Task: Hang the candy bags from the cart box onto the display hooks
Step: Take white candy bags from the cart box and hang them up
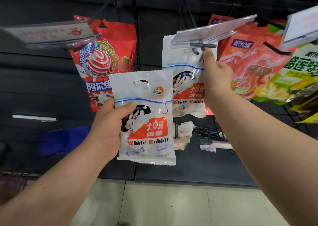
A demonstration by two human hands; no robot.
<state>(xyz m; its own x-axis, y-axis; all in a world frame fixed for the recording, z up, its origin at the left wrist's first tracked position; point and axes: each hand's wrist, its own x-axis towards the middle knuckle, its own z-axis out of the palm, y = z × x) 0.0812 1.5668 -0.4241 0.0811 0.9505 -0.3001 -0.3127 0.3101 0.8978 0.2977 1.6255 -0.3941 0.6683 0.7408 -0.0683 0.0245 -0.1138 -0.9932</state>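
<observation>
One white plastic rabbit-print candy bag is gripped in the left hand and a second white bag is pinched by the right hand at the grey metal hook tip — were its hole missed, it could be dropped.

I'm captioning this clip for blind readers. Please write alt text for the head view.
The right hand holds the first White Rabbit bag up at a display hook, while the left hand grips a second White Rabbit bag lower down. A red lollipop bag hangs further left.
</observation>
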